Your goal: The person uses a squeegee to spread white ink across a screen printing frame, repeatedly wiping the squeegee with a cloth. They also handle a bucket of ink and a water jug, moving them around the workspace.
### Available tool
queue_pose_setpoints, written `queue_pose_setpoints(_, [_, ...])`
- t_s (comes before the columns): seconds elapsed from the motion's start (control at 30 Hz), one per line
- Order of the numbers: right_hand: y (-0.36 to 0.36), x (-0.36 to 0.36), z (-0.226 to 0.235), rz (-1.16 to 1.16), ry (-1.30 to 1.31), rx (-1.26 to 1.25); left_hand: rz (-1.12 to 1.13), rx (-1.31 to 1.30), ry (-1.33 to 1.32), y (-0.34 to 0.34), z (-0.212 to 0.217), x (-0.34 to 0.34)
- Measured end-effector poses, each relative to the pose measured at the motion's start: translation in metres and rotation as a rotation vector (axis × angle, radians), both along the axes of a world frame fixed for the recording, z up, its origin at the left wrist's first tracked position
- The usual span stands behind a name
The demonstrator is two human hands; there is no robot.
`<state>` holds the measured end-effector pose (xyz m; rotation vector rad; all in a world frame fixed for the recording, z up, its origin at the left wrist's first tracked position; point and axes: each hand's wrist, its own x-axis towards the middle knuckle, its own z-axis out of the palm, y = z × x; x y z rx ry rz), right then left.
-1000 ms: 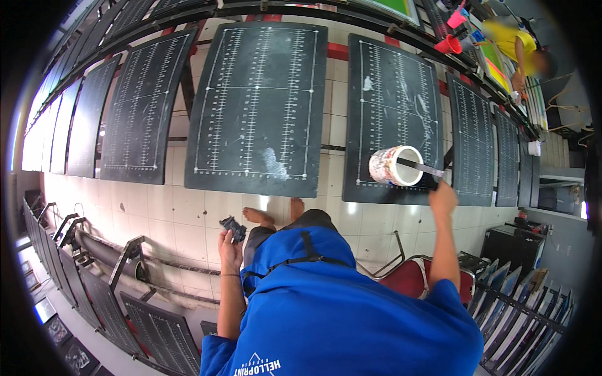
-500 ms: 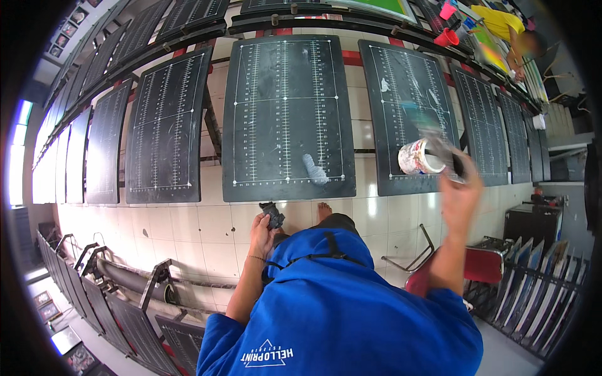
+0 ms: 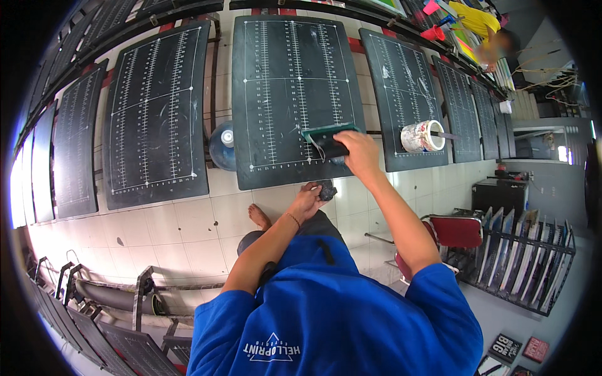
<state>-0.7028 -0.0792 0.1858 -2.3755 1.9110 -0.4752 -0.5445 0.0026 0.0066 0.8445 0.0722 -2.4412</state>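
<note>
From the head camera, the right hand (image 3: pixel 359 152) clamps a green-edged squeegee (image 3: pixel 327 141) against the lower right of the middle black board (image 3: pixel 285 88). The left hand (image 3: pixel 308 199) closes on a small dark lump (image 3: pixel 326 189) just below the board's edge (what it is stays unclear). Tilting the blade could smear unevenly; the paint-stained tub (image 3: pixel 421 136) on the next board could tip. The legs are mostly hidden.

Right hand (image 3: pixel 359 152) covers the scraper (image 3: pixel 326 139) handle; dark lump in left hand (image 3: pixel 308 200) too small to identify.
</note>
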Motion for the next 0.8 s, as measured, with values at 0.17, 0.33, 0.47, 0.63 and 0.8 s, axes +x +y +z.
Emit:
queue_pose_setpoints(0.17, [0.074,0.016,0.006,-0.103,-0.004,0.038,-0.05,0.052,0.089,0.007,-0.008,-0.021])
queue_pose_setpoints(0.33, [0.095,0.025,0.026,-0.157,0.024,0.178,0.013,0.094,0.107,0.008,-0.008,-0.02])
queue_pose_setpoints(0.47, [0.094,0.02,0.04,-0.267,-0.063,0.324,0.025,0.061,0.105,0.005,-0.001,-0.009])
queue_pose_setpoints(0.63, [0.067,-0.043,0.072,-0.603,-0.649,0.643,0.037,-0.036,0.127,0.004,-0.006,-0.002])
queue_pose_setpoints(0.8, [0.022,-0.097,0.139,-0.589,-1.303,0.579,0.047,-0.146,0.126,0.002,-0.006,-0.002])
